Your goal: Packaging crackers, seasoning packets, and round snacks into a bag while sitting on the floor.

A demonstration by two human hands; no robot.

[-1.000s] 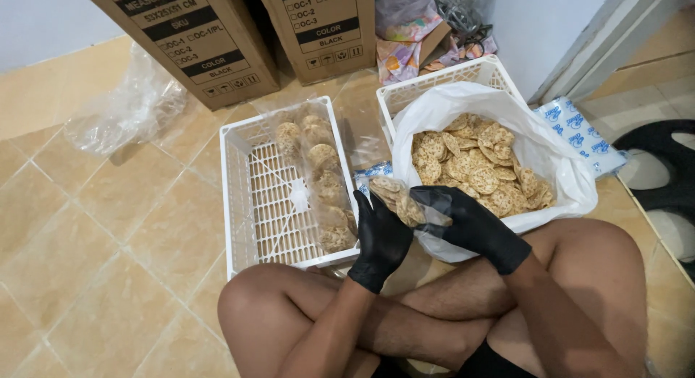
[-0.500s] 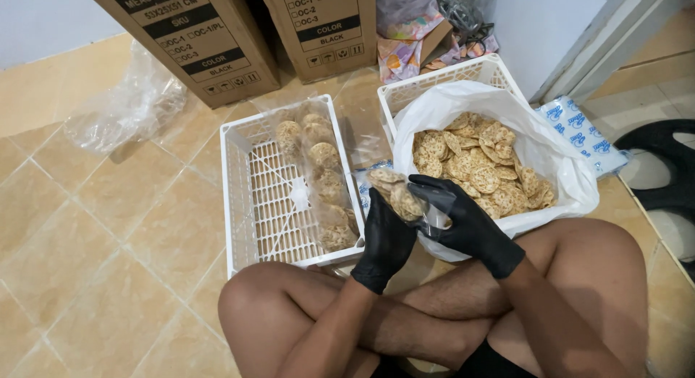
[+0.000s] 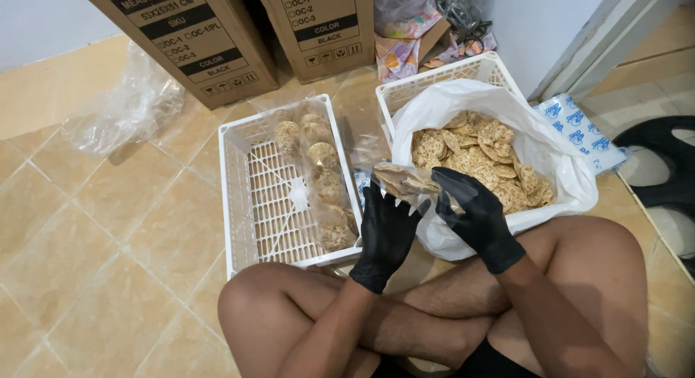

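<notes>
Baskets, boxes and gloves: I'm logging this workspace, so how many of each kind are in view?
White baskets: 2, left basket, right basket
Cardboard boxes: 2, left box, right box
Black gloves: 2, left hand, right hand
Total: 6

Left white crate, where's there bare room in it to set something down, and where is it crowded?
The left white crate has bare slatted floor along its left side, bordered by its left wall and the row of bagged crackers along the right wall. The right crate is crowded: the white bag of crackers fills it.
</notes>
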